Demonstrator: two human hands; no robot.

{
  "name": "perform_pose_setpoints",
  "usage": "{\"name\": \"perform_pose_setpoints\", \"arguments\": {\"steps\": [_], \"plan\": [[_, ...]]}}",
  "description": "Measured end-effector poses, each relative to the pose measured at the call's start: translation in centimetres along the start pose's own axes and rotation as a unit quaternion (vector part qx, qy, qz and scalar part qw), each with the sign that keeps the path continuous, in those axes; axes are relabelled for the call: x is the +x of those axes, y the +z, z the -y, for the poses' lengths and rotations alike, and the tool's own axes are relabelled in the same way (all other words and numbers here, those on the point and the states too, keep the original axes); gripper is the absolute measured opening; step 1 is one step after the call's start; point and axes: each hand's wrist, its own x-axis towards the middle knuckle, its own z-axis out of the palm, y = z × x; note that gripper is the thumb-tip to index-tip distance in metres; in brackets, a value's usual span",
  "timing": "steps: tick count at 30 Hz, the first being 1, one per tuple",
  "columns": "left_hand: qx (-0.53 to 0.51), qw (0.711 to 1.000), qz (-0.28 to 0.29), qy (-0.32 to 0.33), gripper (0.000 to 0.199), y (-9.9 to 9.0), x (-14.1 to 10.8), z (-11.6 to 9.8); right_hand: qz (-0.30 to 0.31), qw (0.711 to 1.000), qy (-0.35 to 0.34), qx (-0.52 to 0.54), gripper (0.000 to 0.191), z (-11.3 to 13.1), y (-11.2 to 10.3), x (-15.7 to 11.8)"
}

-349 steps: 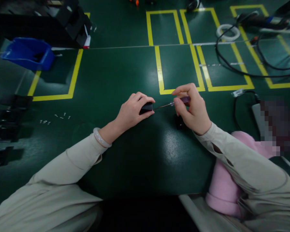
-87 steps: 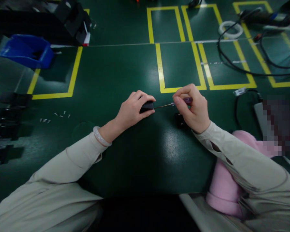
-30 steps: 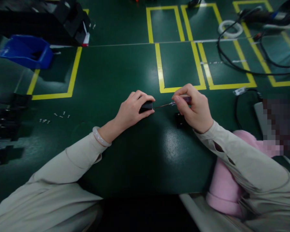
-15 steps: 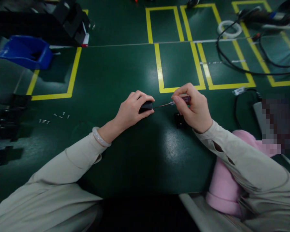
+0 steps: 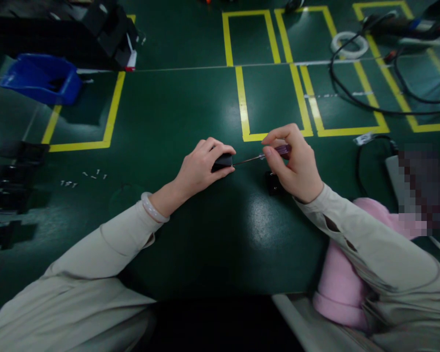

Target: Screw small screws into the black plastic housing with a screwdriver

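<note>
My left hand [image 5: 202, 166] is closed around a small black block-shaped part [image 5: 223, 161], thumb on its near side and fingers over the far side. In my right hand [image 5: 295, 164] is a screwdriver [image 5: 283, 150] with a dark reddish handle, held between thumb and fingers. Its thin shaft points left, and the tip meets the right end of the black part, close to my left thumb. Whether a screw sits at the tip is too small to tell. Just below my right hand another small black part [image 5: 273, 183] lies on the green table, partly covered by the hand.
Several small screws [image 5: 93, 176] lie loose to the left. Black parts [image 5: 12, 195] line the left edge. A blue bin [image 5: 42, 80] stands at the back left. Cables [image 5: 352, 98] and a white tape roll [image 5: 348, 45] are at the back right. Pink cloth [image 5: 341, 288] lies under my right forearm.
The view has shifted very slightly. My right fingers have loosened a little and shifted on the screwdriver handle; the left hand keeps its hold on the black part.
</note>
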Motion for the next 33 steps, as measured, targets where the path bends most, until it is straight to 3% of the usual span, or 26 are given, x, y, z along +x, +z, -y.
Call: {"name": "perform_pose_setpoints", "arguments": {"steps": [33], "plan": [[0.003, 1.000, 0.000, 0.005, 0.032, -0.04, -0.02, -0.06, 0.010, 1.000, 0.001, 0.014, 0.012, 0.16, -0.12, 0.17]]}}
